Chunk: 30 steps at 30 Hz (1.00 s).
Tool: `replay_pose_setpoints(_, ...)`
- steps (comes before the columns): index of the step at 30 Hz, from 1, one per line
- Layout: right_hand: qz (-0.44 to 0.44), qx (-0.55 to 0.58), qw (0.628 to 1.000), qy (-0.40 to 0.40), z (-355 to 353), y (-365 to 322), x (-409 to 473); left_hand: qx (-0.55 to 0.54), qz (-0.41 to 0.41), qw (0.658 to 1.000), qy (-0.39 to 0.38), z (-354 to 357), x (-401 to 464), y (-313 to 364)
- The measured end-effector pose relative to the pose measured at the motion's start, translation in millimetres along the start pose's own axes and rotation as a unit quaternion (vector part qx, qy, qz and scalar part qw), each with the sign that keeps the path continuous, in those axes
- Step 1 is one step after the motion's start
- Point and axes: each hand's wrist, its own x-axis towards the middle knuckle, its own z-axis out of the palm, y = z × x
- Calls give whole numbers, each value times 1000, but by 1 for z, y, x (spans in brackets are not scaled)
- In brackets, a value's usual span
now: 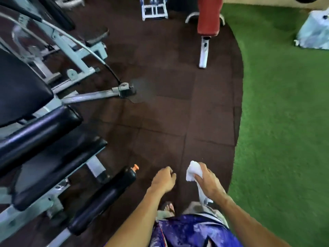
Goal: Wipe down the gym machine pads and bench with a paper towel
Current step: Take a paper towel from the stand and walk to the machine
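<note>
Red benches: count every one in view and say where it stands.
1. The red bench stands at the top centre, on the dark rubber floor beside the green turf. Its top end runs out of view, and others may stand beyond the edges.

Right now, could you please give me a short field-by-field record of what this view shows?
right hand: grip closed on the paper towel, held in the air, touching no pad
left hand: loosely curled, holding nothing
black machine pads: at the person's left, not being wiped
roller pad: black, orange end cap, nearest the left hand
red bench: far ahead, on the dark mat
floor: dark rubber tiles; green turf to the right
</note>
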Motion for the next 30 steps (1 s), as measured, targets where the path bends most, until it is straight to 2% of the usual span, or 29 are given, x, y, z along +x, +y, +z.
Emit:
replay_pose_setpoints(9, -89, -62, 991, -85, -90, -89, 257, -78, -73, 992, 64, -114, 188, 55)
replay_pose_setpoints(17, -202, -163, 950, -175, -121, -165, 445, -209, -154, 957, 129, -206, 284, 97)
replay_pose_setpoints(22, -250, -199, 926, -202, -135, -285, 476, -265, -216, 922, 181, -262, 329, 74)
replay_pose_setpoints(26, -283, -218, 903, -240, -99, -353, 528, -289, -246, 903, 202, -311, 363, 27)
replay_pose_setpoints(30, -305, -242, 883, -261, -58, -450, 551, -327, -275, 876, 222, -371, 377, -32)
